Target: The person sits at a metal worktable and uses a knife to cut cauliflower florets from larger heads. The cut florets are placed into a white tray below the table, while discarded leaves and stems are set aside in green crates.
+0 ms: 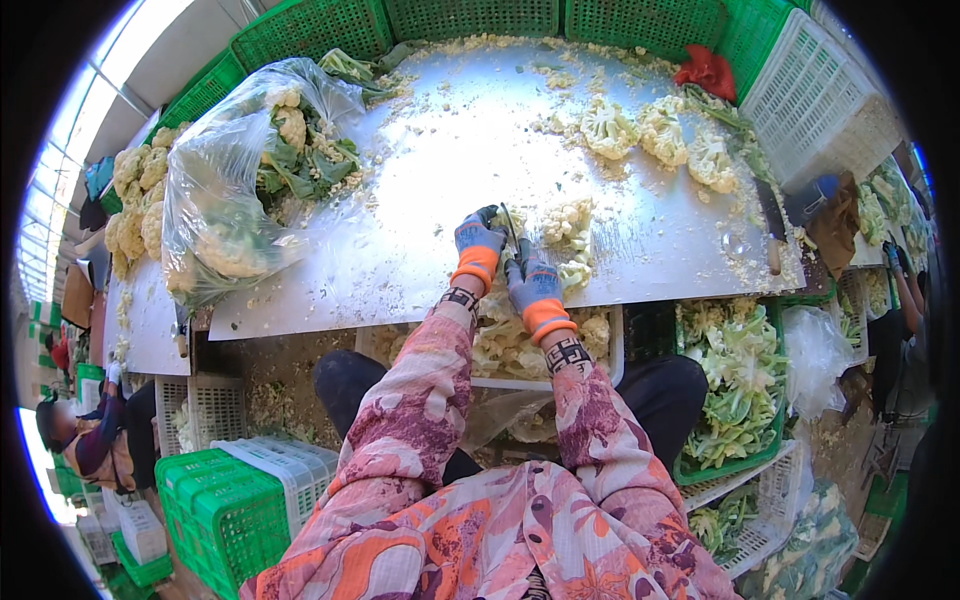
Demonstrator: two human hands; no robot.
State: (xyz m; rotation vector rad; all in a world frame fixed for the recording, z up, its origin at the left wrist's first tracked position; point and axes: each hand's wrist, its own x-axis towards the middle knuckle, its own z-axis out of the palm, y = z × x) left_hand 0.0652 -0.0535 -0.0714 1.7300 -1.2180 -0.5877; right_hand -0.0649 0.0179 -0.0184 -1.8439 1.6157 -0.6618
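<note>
Both my hands wear grey gloves with orange cuffs and meet over the near part of the pale worktable (pixel 400 270). My right hand (pixel 535 280) is closed round a knife (pixel 513 230), its narrow dark blade pointing away from me. Beside the blade, my left hand (pixel 480 240) is closed on what looks like a small piece of cauliflower, mostly hidden by the fingers. Just right of the blade lie cauliflower florets (pixel 567 222). Under the table edge, between my knees, stands a white crate (pixel 617 345) holding cut cauliflower.
Cauliflower heads and leaves fill a clear plastic bag (pixel 215 190) at left. Cut heads (pixel 662 135) lie far right, near another knife (pixel 772 225). Green crates (pixel 470 18) line the back. A green crate of trimmings (pixel 735 370) stands right of my knee. Another person (pixel 100 430) sits at left.
</note>
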